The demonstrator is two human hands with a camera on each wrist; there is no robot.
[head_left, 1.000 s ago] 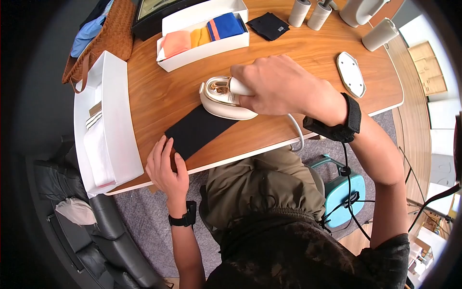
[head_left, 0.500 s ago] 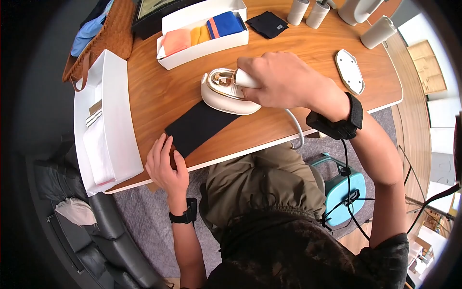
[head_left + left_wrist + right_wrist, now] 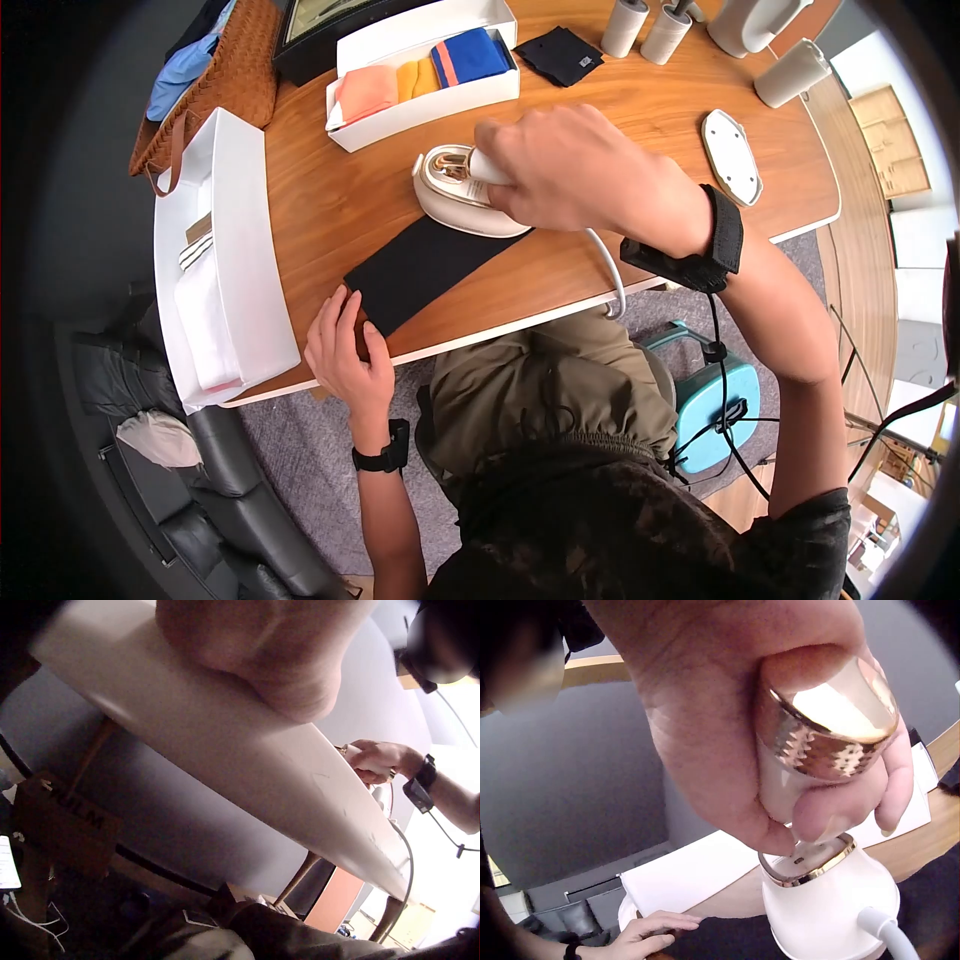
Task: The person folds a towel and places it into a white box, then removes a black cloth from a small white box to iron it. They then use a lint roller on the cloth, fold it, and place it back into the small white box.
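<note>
A flat black cloth (image 3: 425, 275) lies slantwise on the wooden table near its front edge. On its far end stands a white iron (image 3: 470, 215) with gold trim, which hides that part of the cloth. My right hand (image 3: 575, 170) grips the iron's handle from above; the right wrist view shows fingers curled round the white handle (image 3: 780, 791) below its gold end. My left hand (image 3: 345, 345) rests with fairly straight fingers at the cloth's near left corner. In the left wrist view, the heel of this hand (image 3: 262, 652) lies over the pale table edge.
A grey cord (image 3: 612, 275) runs from the iron over the table's front edge. Left stands a long white box (image 3: 245, 250) with white cloth inside. Behind are a box (image 3: 430, 117) of folded coloured cloths and a folded black cloth (image 3: 560, 55). A white tray (image 3: 732, 155) lies at right.
The iron has slid a short way over the black cloth, away from my body and slightly left, with my right hand gripping it. My left hand stays at the corner.
</note>
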